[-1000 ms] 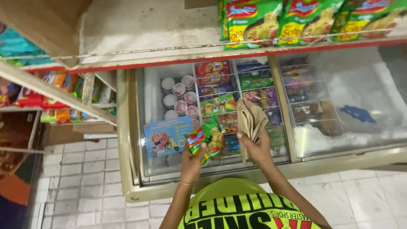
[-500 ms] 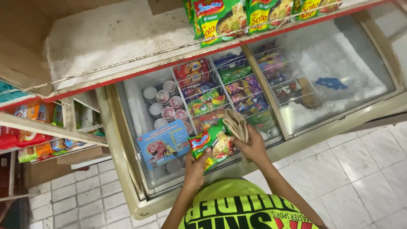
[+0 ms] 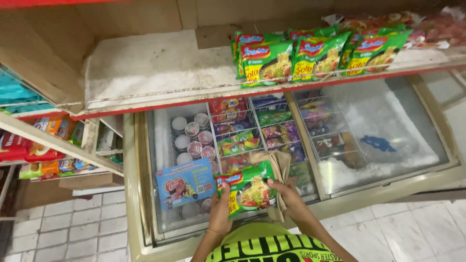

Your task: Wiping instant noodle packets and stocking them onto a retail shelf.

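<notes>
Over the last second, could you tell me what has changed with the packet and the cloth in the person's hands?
The noodle packet has turned from dangling in the left hand to lying flat, now gripped by both hands. The brown cloth has dropped from raised to tucked behind the packet under the right hand. The chest freezer and the packets on the shelf are unchanged.

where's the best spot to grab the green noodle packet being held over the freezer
Probably by its two short sealed ends, coming in from the sides. The green noodle packet lies flat and wide, with the left hand at its left end and the right hand, also holding a brown cloth, at its right end.
</notes>
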